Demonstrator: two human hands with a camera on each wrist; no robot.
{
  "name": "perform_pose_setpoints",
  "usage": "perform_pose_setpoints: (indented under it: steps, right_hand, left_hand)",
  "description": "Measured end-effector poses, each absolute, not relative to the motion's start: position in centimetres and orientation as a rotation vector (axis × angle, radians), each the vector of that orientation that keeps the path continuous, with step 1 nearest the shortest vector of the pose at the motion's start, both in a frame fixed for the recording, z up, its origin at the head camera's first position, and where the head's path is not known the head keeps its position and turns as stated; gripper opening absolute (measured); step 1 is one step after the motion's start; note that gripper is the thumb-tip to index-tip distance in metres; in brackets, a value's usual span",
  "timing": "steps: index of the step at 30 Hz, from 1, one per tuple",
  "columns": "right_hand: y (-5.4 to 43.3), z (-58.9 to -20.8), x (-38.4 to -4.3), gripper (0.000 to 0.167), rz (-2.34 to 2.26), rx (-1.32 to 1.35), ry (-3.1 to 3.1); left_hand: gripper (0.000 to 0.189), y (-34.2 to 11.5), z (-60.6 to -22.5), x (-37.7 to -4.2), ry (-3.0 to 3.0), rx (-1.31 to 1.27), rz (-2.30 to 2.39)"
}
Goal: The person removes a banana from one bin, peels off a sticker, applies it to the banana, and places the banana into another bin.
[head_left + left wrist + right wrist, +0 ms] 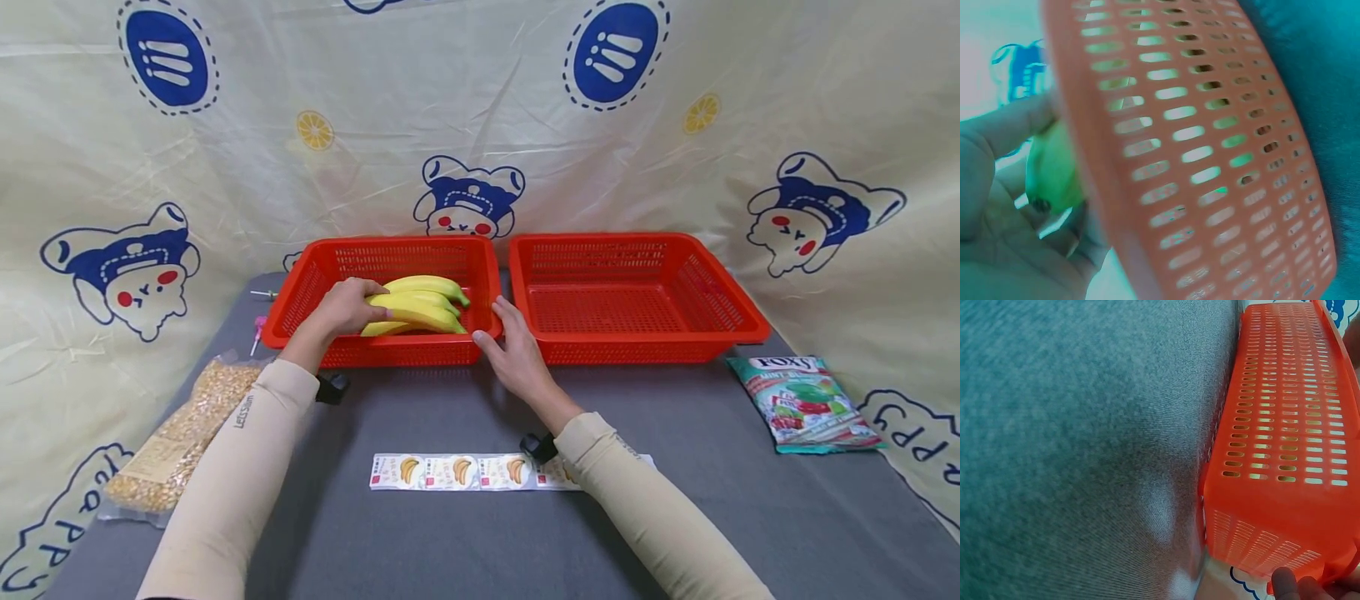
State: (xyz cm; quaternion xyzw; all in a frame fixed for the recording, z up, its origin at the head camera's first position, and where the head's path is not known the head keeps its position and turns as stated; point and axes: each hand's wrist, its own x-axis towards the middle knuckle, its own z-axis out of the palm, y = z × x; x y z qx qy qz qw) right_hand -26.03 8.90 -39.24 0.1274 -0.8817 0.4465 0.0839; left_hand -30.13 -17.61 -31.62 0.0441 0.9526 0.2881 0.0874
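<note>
In the left red basket point(397, 353) lie several yellow bananas point(420, 312) with greenish tips. My left hand point(348, 307) reaches over the basket's left front and grips a banana at its end. From the left wrist, the banana's dark tip point(1040, 203) shows between thumb and fingers, behind the basket's slotted wall point(1185, 134); the rest is hidden. My right hand point(517, 354) touches the same basket's front right corner, thumb by the front rim and fingers along the right side. Its fingertips point(1285, 582) appear low in the right wrist view.
A second red basket point(600, 310) stands close on the right. A strip of banana-printed labels point(459, 472) lies in front, partly under the right forearm. A bag of corn kernels point(187, 433) is at left, a FOX'S candy bag point(806, 404) at right. A printed curtain point(360, 192) hangs behind.
</note>
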Motion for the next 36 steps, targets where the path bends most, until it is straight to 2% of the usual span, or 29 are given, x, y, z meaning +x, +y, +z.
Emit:
perform_pose_setpoints:
  steps: [12,18,24,29,36]
  right_hand:
    - [8.9,-39.2,-26.1,0.068,1.352,0.372,-2.645]
    - [9.0,-39.1,-26.2,0.068,1.363,0.368,-2.650]
    - [9.0,-38.9,-26.3,0.068,1.377,0.367,-2.656]
    - [9.1,-38.7,-26.2,0.069,1.405,0.358,-2.670]
    - [9.2,-38.6,-26.3,0.068,1.431,0.371,-2.671]
  left_hand:
    - [0.052,-19.5,-30.9,-24.0,3.016,-0.006,1.206]
    - [0.049,-19.9,-32.5,-20.1,3.070,-0.019,1.396]
    - [0.045,-19.9,-35.3,-17.2,3.115,0.013,1.370]
    - [0.045,-19.3,-37.8,-16.2,3.078,0.009,1.278]
    - [0.044,-17.0,-40.2,-17.0,2.972,0.018,1.230]
